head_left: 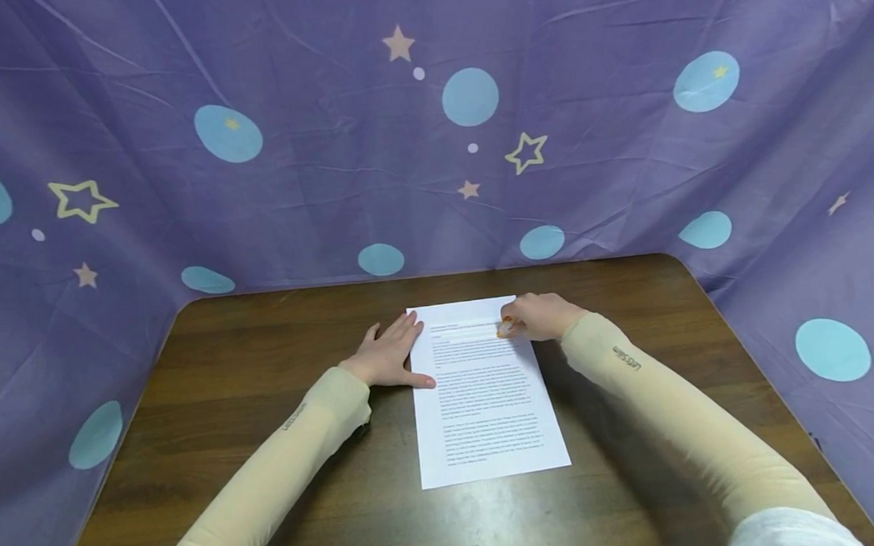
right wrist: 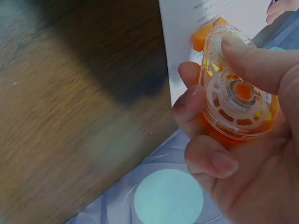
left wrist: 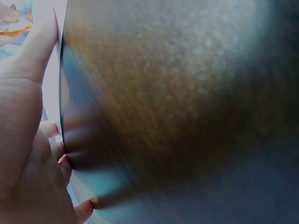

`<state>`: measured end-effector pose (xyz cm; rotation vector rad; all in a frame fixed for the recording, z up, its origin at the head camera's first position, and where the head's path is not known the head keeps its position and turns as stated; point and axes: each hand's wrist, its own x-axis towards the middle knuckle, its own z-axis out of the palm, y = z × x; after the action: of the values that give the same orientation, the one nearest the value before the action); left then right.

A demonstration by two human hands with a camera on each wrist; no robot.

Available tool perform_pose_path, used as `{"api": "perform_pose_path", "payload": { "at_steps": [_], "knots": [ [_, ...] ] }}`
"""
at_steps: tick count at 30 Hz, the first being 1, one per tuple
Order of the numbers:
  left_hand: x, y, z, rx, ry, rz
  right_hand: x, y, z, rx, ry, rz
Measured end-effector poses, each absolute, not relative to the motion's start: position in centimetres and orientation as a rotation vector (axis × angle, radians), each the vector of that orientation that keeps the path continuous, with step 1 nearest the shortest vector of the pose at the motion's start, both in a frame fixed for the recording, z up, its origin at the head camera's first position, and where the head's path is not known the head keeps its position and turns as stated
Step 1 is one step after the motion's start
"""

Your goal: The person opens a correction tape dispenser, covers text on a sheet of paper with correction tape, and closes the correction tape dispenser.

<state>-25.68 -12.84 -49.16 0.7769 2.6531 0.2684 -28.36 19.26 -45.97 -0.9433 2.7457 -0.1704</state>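
A printed sheet of paper (head_left: 483, 412) lies on the wooden table, slightly turned. On its upper left edge rests my left hand (head_left: 390, 358), fingers spread and thumb on the paper. My right hand (head_left: 546, 316) is at the sheet's upper right, gripping a clear and orange correction tape dispenser (right wrist: 233, 100). In the right wrist view my thumb presses its side while the fingers curl round it, and its orange tip (right wrist: 208, 35) points at the paper; whether it touches cannot be told. The left wrist view shows my thumb (left wrist: 39, 51) along the paper edge.
The brown wooden table (head_left: 261, 350) extends around the sheet. A purple curtain (head_left: 324, 146) with blue dots and stars hangs behind the table and along both sides. Pale sleeves (head_left: 670, 401) cover both forearms.
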Motion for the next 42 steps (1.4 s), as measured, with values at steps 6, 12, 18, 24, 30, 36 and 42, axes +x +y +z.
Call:
{"api": "perform_pose_path", "payload": {
  "at_steps": [6, 12, 18, 24, 30, 36, 42],
  "knots": [
    [-25.8, -13.0, -49.3, 0.778, 2.645, 0.268, -28.1, 19.9, -45.7, -0.904, 2.744, -0.187],
    [-25.7, -13.1, -49.2, 0.76, 2.646, 0.279, -28.0, 20.6, -45.7, -0.92, 2.749, -0.201],
    [-25.5, -13.2, -49.3, 0.757, 2.648, 0.277, -28.0, 21.1, -46.0, -0.953, 2.763, -0.235],
    [-25.5, -13.4, -49.6, 0.768, 2.647, 0.294, -27.7, 21.2, -46.1, -0.947, 2.77, -0.246],
    [-25.6, -13.4, -49.9, 0.768, 2.634, 0.331, -27.5, 20.9, -45.9, -0.961, 2.793, -0.211],
    [-25.6, -13.2, -49.6, 0.764, 2.641, 0.338, -27.8, 20.7, -45.5, -0.961, 2.793, -0.121],
    [-25.6, -12.9, -49.3, 0.758, 2.637, 0.311, -27.9, 20.5, -45.6, -0.999, 2.739, -0.22]
  ]
}}
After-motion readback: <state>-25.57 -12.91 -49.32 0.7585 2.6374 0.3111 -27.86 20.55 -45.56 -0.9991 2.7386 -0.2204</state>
